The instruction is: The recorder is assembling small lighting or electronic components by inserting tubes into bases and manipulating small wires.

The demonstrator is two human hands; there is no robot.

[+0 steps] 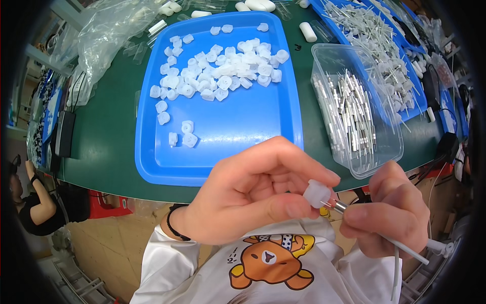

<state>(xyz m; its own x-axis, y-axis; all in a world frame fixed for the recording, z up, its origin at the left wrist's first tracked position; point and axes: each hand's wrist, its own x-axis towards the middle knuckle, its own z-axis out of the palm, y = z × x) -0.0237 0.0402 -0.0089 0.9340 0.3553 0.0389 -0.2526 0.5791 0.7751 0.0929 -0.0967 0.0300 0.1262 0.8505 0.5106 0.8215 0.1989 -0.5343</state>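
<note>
My left hand [253, 195] pinches a translucent white plastic cap [316, 194] between thumb and forefinger, in front of my chest. My right hand [392, 215] grips a thin metal tube [340, 206] whose tip is right by the cap's opening. Thin reddish strands show between the tube and the cap; whether the tube itself touches the cap I cannot tell. A pale grey cable [407, 250] comes out below my right fingers. Beyond my hands, a blue tray [228, 134] carries many loose caps [217, 71] of the same kind, mostly heaped toward its far half.
A clear plastic box [390, 147] of metal tubes [354, 111] stands right of the tray on the green table [106, 157]. Farther right is another blue tray [417, 104] piled with capped, wired pieces. Plastic bags [109, 38] lie far left. Another person [40, 202] sits at left.
</note>
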